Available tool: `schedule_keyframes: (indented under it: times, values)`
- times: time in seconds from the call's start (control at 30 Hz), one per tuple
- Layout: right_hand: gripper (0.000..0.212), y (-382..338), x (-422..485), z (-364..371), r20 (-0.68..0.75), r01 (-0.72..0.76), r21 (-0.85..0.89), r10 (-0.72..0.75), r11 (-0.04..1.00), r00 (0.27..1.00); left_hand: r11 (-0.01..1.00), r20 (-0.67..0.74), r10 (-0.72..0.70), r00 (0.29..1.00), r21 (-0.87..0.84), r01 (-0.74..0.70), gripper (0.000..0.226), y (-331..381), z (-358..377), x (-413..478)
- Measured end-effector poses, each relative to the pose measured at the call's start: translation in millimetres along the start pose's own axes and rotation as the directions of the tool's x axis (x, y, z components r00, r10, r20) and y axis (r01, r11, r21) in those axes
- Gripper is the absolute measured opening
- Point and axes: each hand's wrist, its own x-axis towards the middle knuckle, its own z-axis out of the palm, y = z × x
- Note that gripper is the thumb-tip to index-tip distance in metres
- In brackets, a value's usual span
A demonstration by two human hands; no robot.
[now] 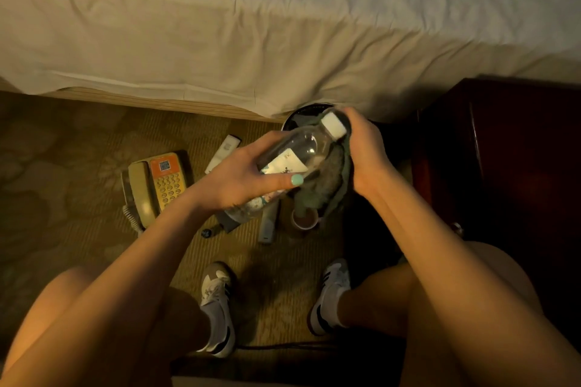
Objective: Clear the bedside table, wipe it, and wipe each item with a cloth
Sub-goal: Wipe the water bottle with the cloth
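Note:
A clear plastic water bottle [301, 148] with a white cap and a white label is held tilted above the carpet. My left hand [242, 176] grips its lower body, thumb across the label. My right hand [364, 154] holds a dark green cloth [330, 185] against the bottle's upper part near the cap. On the carpet lie a beige and orange telephone [157, 185], a white remote [224, 152], a grey remote [268, 226], a cup [304, 220] and a small dark item [206, 233]. The dark wooden bedside table [503, 151] stands at the right.
A bed with a white sheet [251, 25] fills the top of the view. A round black bin [298, 119] stands behind the bottle by the bed's edge. My knees and sneakers [217, 308] sit below. A dark cable [283, 346] runs over the carpet near my feet.

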Motion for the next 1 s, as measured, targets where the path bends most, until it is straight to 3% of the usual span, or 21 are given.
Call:
schedule_keyframes:
  times: [0.1, 0.2, 0.33, 0.5, 0.6, 0.73, 0.93, 1.0]
  values:
    - [0.033, 9, -1, -1, 0.073, -0.025, 0.253, 0.006, 0.967, 0.997, 0.996, -0.143, -0.017, 0.99, -0.093, 0.004, 0.084, 4, -3, 7]
    - [0.031, 4, 2, -14, 0.033, 0.134, 0.279, -0.149, 0.951, 0.988, 0.996, -0.204, -0.04, 0.978, -0.086, 0.023, 0.085, 7, -9, 13]
    - [0.021, -6, 3, -20, -0.011, 0.374, 0.17, -0.378, 0.912, 0.926, 0.992, -0.148, -0.069, 0.986, -0.114, 0.053, 0.077, 10, 3, 18]
    - [0.024, -3, 0, -14, -0.009, 0.583, -0.344, -0.623, 0.736, 0.782, 0.985, -0.13, -0.078, 0.988, -0.166, 0.055, 0.059, 12, 16, 22]
    - [0.043, -2, -5, -11, -0.015, 0.656, -0.34, -0.702, 0.674, 0.712, 0.979, -0.139, -0.082, 0.987, -0.197, 0.053, 0.065, 18, 19, 22]
    - [0.033, -4, -7, -9, 0.086, 0.716, -0.421, -0.761, 0.557, 0.643, 0.976, -0.106, -0.091, 0.99, -0.205, 0.068, 0.07, 23, 20, 25]
    - [0.041, -8, -2, -11, 0.118, 0.729, -0.537, -0.818, 0.425, 0.563, 0.981, -0.05, -0.091, 0.995, -0.174, 0.081, 0.074, 17, 23, 26]
    - [0.05, -7, 2, -12, 0.05, 0.68, -0.538, -0.786, 0.499, 0.616, 0.987, -0.057, -0.062, 0.996, -0.152, 0.053, 0.079, 17, 23, 26]
